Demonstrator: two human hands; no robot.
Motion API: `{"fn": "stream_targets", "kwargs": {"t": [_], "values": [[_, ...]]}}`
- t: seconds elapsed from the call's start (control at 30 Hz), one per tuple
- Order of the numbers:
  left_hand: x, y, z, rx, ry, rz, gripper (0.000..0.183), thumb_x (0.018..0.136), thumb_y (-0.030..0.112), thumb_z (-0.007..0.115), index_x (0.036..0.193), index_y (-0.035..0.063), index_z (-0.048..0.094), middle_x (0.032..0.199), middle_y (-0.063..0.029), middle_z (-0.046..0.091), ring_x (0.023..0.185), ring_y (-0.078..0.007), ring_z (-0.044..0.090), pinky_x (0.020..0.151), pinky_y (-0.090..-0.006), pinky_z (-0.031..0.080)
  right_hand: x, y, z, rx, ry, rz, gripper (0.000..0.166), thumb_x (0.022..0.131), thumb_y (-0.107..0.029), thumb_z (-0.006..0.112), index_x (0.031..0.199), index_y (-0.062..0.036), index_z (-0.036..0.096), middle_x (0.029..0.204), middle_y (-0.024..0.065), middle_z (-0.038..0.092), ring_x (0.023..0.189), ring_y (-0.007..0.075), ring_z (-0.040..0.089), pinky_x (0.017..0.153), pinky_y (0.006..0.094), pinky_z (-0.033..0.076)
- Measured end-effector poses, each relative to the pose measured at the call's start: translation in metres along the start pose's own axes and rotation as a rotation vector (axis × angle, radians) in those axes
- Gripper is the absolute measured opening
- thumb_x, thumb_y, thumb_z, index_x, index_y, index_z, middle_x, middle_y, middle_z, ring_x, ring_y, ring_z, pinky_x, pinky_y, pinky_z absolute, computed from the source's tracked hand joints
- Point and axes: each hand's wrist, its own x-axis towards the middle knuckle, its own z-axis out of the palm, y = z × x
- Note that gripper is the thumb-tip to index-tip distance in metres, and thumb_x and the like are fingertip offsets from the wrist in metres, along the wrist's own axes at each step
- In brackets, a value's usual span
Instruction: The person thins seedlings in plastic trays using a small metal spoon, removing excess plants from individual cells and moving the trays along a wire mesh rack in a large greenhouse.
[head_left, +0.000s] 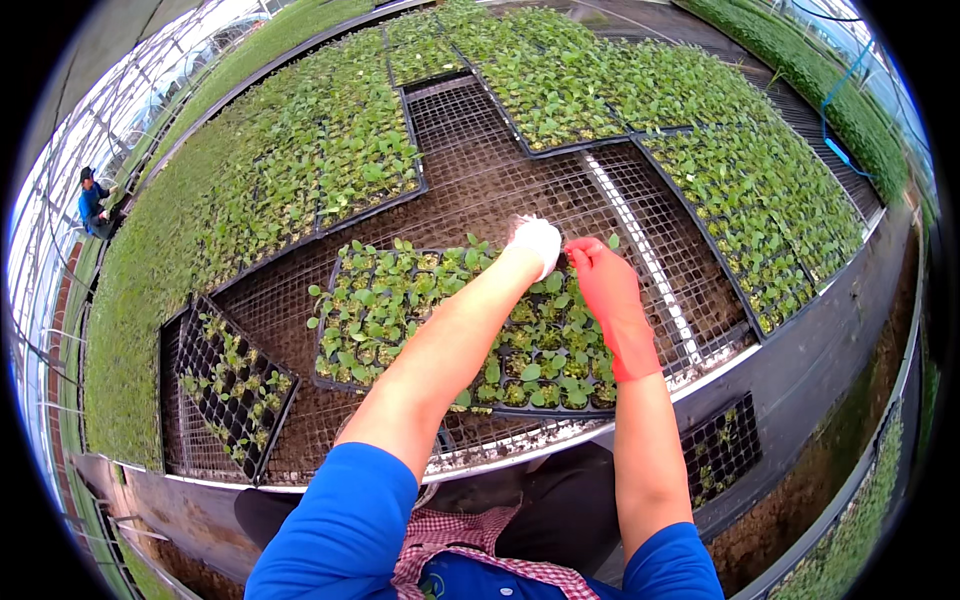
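Observation:
Before me lies a black plug tray of green seedlings (375, 307), its cells mostly filled with leafy plants. My left hand (536, 244), in a white glove, is over the tray's far edge, its fingers largely hidden behind the wrist. Close on its right is my right hand (607, 289) in a red rubber glove, thumb and fingertips drawn together. Whether anything sits between those fingertips is too small to tell. A small leaf (613, 241) shows just beyond the red glove. My forearms cover part of the tray.
The tray rests on a wire mesh bench (480, 176). A sparsely planted tray (232, 375) lies askew at left. Full seedling trays (555, 82) line the far side and right (757, 202). Another sparse tray (720, 450) is below the bench edge. A person (94, 202) is far left.

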Motion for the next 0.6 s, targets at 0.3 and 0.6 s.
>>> {"fn": "stream_targets", "kwargs": {"t": [0.3,0.6], "values": [[-0.167,-0.001,-0.043,-0.379,0.418,0.007,0.028,0.080,0.023,0.054,0.102,0.0075,0.062,0.105,-0.0147,0.059,0.106,-0.0293,0.054,0.094,-0.0392,0.040,-0.025,-0.034,-0.060,0.542,0.121,-0.159,0.020,0.094,-0.012,0.047,0.107,-0.0012,0.058,0.103,0.0073,0.064,0.091,0.0139,0.061,0.073,0.0232,0.048],[-0.405,-0.032,0.046,-0.878,0.115,-0.414,0.030,0.080,0.027,0.059,0.096,0.0015,0.066,0.090,-0.0162,0.066,0.083,-0.0257,0.065,0.076,-0.0326,0.050,-0.148,-0.142,-0.065,0.348,-0.012,-0.602,0.017,0.083,0.004,0.050,0.086,-0.0023,0.066,0.084,0.0074,0.067,0.072,0.0167,0.062,0.065,0.0284,0.048]]}}
